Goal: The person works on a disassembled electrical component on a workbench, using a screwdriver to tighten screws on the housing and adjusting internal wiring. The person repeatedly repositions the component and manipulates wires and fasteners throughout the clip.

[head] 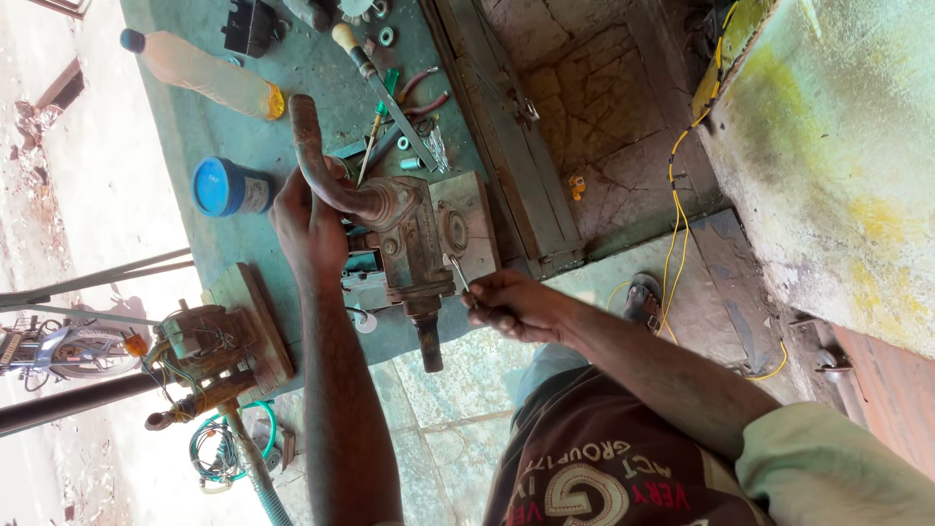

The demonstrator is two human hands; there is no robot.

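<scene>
While the left hand point(310, 226) was wrapped round the bent rusty pipe point(317, 161) that rose from the pump point(414, 248), its fingers were closed firmly about the bend and the thumb side faced the blue tin point(226, 187). The pump, a grimy cast body with a short shaft point(430, 343) sticking out past the edge, sat near the front of the green table point(205, 127), beside a small wooden block point(467, 219). The right hand point(511, 304) had its fingers pinched tight on a thin metal tool point(458, 271) (a key or a small driver, I could not tell which), whose tip touched the pump body near the shaft end.

Further back on the table lay a file point(390, 97) with a pale wooden handle, red-handled pliers point(421, 95), a green screwdriver point(380, 122) and a plastic bottle point(205, 73) on its side. Another motor point(209, 341), with loose wires, sat on a wooden board point(258, 317) at the table's edge. Yellow wire point(677, 209) trailed over the stone floor point(594, 97), near a sandalled foot point(643, 297)
</scene>
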